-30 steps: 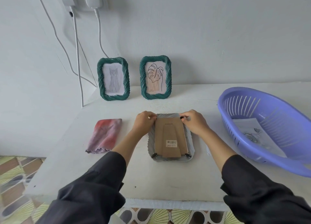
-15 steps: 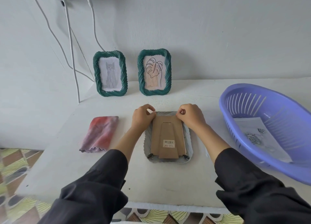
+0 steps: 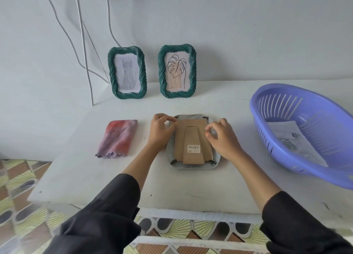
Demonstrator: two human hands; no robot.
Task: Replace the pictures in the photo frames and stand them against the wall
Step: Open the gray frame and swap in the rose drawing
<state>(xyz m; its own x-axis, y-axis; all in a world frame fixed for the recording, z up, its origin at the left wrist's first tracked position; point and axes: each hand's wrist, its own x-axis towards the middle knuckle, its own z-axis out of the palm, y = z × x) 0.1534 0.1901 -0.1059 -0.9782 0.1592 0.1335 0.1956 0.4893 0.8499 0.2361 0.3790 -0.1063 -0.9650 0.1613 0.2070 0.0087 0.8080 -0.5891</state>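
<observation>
Frame point(image 3: 194, 167) lies face down on the counter point(image 3: 91, 177), cardboard backing point(image 3: 193, 137) up. Left hand point(image 3: 160, 133) curls over frame's far-left corner, right hand point(image 3: 223, 139) beside its right edge; whether either grip clamps anything is hidden.

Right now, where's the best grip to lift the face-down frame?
Pinch the long side rims of the face-down frame, one hand from each side. It lies flat, back up. Its ribbed rim juts past the cardboard back, and the left hand and right hand flank it.
</observation>
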